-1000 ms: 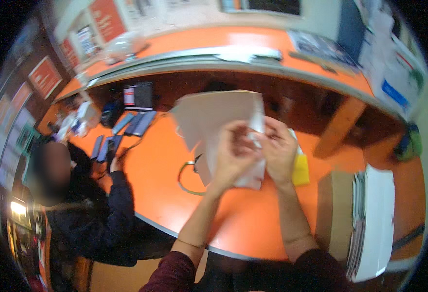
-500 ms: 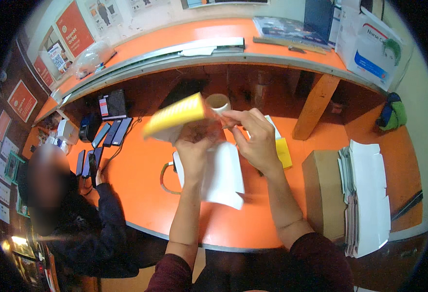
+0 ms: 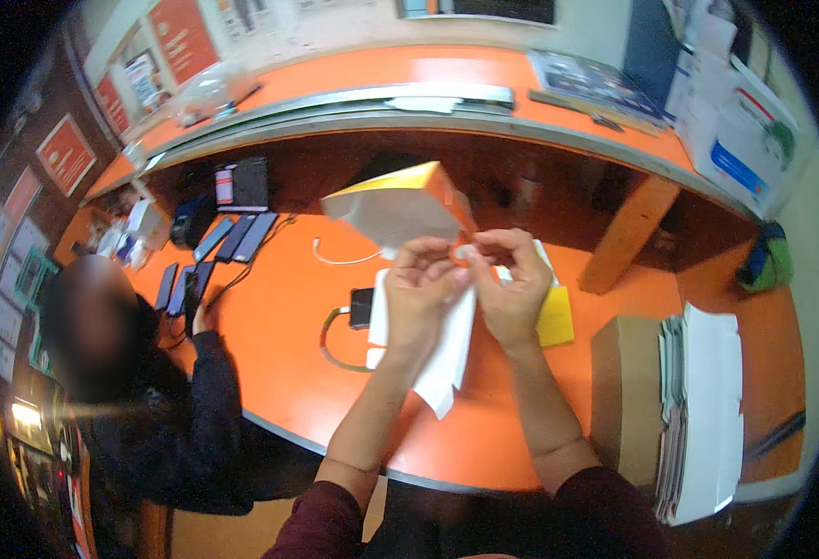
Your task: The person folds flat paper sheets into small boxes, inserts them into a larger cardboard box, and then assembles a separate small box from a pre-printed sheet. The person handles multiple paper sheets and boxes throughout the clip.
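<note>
A thin cardboard carton (image 3: 398, 212), yellow and orange outside and pale inside, is held up off the desk, tilted, with its pale inner side facing me. My left hand (image 3: 421, 296) pinches its near right end. Close beside it, my right hand (image 3: 510, 291) has its fingertips closed on the same orange edge. The two hands nearly touch, and the fingers partly cover the edge they grip. Below them is a white card-like sheet (image 3: 442, 373); I cannot tell whether it joins the carton. A yellow card or pad (image 3: 555, 317) lies just right of my right hand.
A black device (image 3: 361, 307) with a looped strap and a white cable (image 3: 349, 257) lie left of my hands. A person (image 3: 162, 410) sits at left by several phones (image 3: 242, 238). At right stand a brown box (image 3: 625, 401) and stacked flat cartons (image 3: 703, 415). A shelf (image 3: 335, 88) overhangs the back.
The carton has turned so its pale inside shows rather than its yellow face. My hands have come closer together at its edge. The whole view has shifted slightly.
</note>
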### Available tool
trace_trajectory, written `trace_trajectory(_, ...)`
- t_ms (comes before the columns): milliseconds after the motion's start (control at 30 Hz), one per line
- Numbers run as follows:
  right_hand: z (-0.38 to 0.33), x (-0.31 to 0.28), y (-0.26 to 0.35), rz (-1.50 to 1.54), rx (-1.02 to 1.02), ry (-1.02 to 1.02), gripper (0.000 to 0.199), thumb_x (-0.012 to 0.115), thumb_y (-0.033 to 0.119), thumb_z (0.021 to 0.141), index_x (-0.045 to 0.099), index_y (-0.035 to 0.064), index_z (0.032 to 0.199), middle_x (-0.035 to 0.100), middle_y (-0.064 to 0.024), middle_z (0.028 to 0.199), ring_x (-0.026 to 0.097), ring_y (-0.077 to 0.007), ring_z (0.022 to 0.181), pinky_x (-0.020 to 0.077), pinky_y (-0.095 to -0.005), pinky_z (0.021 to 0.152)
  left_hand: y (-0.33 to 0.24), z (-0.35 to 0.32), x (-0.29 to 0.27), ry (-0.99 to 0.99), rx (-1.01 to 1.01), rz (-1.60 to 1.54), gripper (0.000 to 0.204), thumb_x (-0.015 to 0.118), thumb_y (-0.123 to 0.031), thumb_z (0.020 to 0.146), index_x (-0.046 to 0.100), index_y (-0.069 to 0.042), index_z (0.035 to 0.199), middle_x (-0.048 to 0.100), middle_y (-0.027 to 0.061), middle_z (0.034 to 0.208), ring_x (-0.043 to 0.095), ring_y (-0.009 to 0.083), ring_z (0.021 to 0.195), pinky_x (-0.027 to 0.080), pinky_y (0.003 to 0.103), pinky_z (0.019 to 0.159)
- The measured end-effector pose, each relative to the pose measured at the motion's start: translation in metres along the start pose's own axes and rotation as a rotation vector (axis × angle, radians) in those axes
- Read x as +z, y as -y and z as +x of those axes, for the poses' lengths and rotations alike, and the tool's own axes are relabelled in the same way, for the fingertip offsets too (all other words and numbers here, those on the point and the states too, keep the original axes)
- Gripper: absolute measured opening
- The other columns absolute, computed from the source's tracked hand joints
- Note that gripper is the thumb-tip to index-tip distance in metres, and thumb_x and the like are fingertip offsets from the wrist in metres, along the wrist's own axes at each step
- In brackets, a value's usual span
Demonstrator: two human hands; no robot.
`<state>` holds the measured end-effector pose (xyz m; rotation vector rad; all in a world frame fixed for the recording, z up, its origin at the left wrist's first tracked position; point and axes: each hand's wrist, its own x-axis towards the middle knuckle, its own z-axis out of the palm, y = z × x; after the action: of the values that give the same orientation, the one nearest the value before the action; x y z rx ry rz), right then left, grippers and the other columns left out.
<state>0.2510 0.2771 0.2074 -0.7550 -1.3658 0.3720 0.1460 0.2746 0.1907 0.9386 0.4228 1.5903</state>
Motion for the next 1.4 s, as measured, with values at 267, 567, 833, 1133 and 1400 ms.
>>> trace_trajectory(267, 0.002, 0.001, -0.005, -0.081, -0.029, 0.037, 0.020, 0.062, -0.006, 0.071, 0.059, 0.0022, 0.089, 0.060, -0.0077, 0.080, 0.058, -0.0154, 0.070, 0.0467, -0.0253, 0.065, 0.003, 0.004, -0.006, -0.107, 0.223, 0.179, 0.022, 0.063, 0.007, 0.072, 0.048, -0.003, 0.083, 0.054, 0.0035, 0.081, 0.055, 0.0091, 0.075, 0.048, 0.021, 0.067)
trace_trajectory(567, -0.007, 0.005, -0.014, -0.005, 0.029, 0.028, 0.016, 0.061, -0.007, 0.075, 0.056, 0.0007, 0.088, 0.056, -0.0039, 0.084, 0.053, -0.0115, 0.078, 0.0431, -0.0240, 0.073, 0.002, 0.007, -0.014, -0.128, 0.302, 0.425, 0.020, 0.066, 0.002, 0.068, 0.059, -0.003, 0.086, 0.055, -0.0005, 0.072, 0.050, 0.0077, 0.067, 0.043, 0.023, 0.061)
trace_trajectory(833, -0.007, 0.003, -0.020, 0.163, 0.065, -0.027, 0.016, 0.066, -0.004, 0.075, 0.053, 0.0011, 0.084, 0.055, -0.0043, 0.080, 0.052, -0.0105, 0.074, 0.0427, -0.0221, 0.068, -0.001, 0.009, -0.010, -0.079, 0.229, 0.182, 0.027, 0.066, 0.007, 0.066, 0.051, -0.001, 0.086, 0.056, 0.0037, 0.079, 0.057, 0.0122, 0.077, 0.048, 0.025, 0.071)
trace_trajectory(1133, -0.004, 0.002, -0.008, 0.043, 0.050, 0.015, 0.015, 0.066, -0.004, 0.074, 0.052, 0.0022, 0.078, 0.053, -0.0031, 0.076, 0.052, -0.0102, 0.071, 0.0429, -0.0229, 0.066, -0.006, 0.003, -0.007, -0.069, 0.142, 0.211, 0.024, 0.063, 0.005, 0.069, 0.057, 0.001, 0.092, 0.061, 0.0072, 0.090, 0.058, 0.0137, 0.083, 0.048, 0.028, 0.074)
trace_trajectory(1400, -0.007, 0.002, 0.006, 0.009, 0.015, 0.111, 0.012, 0.064, -0.006, 0.069, 0.058, 0.0026, 0.075, 0.059, -0.0039, 0.075, 0.056, -0.0106, 0.072, 0.0451, -0.0224, 0.068, -0.021, 0.008, -0.011, -0.012, 0.126, 0.279, 0.020, 0.060, 0.003, 0.068, 0.054, -0.001, 0.086, 0.063, 0.0074, 0.074, 0.058, 0.0112, 0.063, 0.047, 0.024, 0.054)
